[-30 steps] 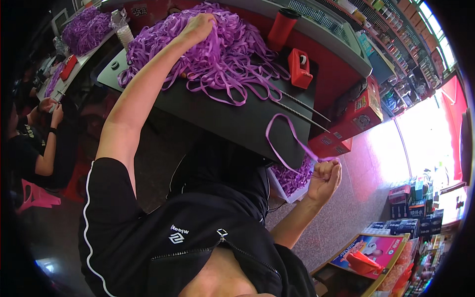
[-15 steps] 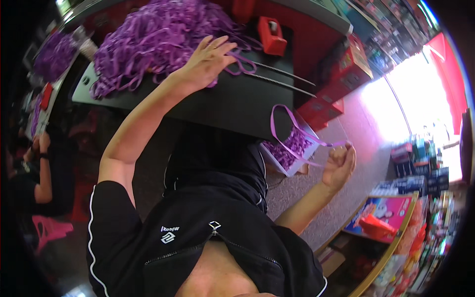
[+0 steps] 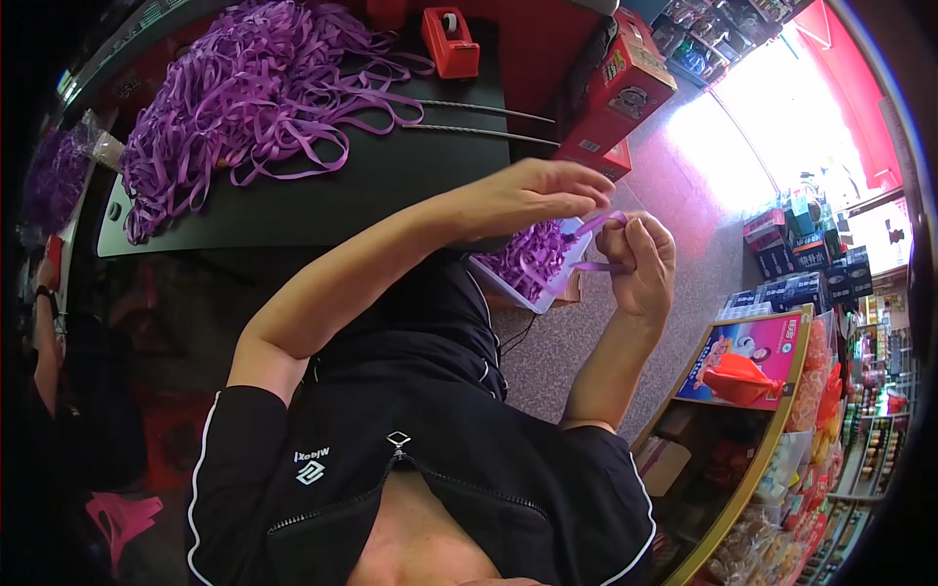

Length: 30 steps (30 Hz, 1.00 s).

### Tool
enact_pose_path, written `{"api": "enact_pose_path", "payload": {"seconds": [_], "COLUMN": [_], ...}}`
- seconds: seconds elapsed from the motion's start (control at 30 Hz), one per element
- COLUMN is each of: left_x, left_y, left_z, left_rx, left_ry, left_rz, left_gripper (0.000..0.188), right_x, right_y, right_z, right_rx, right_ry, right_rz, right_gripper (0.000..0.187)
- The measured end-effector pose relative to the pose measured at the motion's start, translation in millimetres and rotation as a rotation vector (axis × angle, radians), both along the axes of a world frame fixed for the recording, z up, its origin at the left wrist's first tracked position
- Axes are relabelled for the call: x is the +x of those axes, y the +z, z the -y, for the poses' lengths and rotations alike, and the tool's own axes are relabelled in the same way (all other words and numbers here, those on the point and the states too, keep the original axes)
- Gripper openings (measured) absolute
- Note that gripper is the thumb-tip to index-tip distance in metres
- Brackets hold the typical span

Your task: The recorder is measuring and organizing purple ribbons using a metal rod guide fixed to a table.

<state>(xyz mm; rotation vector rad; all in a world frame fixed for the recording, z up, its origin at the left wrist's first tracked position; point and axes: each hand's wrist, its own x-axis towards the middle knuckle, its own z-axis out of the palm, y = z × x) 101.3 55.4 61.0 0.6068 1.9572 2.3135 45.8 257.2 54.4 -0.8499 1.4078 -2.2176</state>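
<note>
A purple ribbon (image 3: 590, 267) is in my right hand (image 3: 643, 262), whose fingers are closed on it in a pinch above a white bin. My left hand (image 3: 542, 195) reaches across beside it, fingers stretched toward the right fingertips, and no held item shows in it. More purple ribbon pieces (image 3: 528, 256) fill the white bin (image 3: 554, 301) beneath the hands. On the black table, a large tangled heap of purple ribbon (image 3: 244, 88) lies to the left. Two thin metal rods (image 3: 479, 130) extend from its right side past the table edge.
A red tape dispenser (image 3: 451, 49) stands at the table's back right. Red boxes (image 3: 611, 93) are stacked beyond. A glass display case (image 3: 718, 439) with packaged goods stands at right. Another person's arm (image 3: 47, 332) shows at far left, near a pink stool (image 3: 122, 518).
My left hand has come from the ribbon heap down and right to my right hand. The ribbon loop at my right hand has drawn in close. The view has shifted right.
</note>
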Motion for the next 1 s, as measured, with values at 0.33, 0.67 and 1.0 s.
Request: {"api": "enact_pose_path", "payload": {"seconds": [0.33, 0.67, 1.0], "left_x": [4.0, -5.7, -35.5], "left_y": [-19.5, -36.7, -26.8], "left_z": [-4.0, -9.3, -0.7], "left_rx": [-0.092, -0.152, -0.368], "left_ry": [-0.346, -0.227, -0.321], "left_rz": [0.337, 0.313, 0.227], "left_gripper": [0.032, 0.017, 0.019], "right_x": [-8.6, -0.2, -3.2], "right_y": [-22.3, -41.5, -69.4], "right_z": [-41.7, -56.3, -35.6], "right_rx": [-0.066, 0.7, 0.487], "right_ry": [-0.21, -0.63, -0.098], "right_rz": [0.036, -0.51, -0.059], "right_gripper": [0.019, 0.029, 0.025]}}
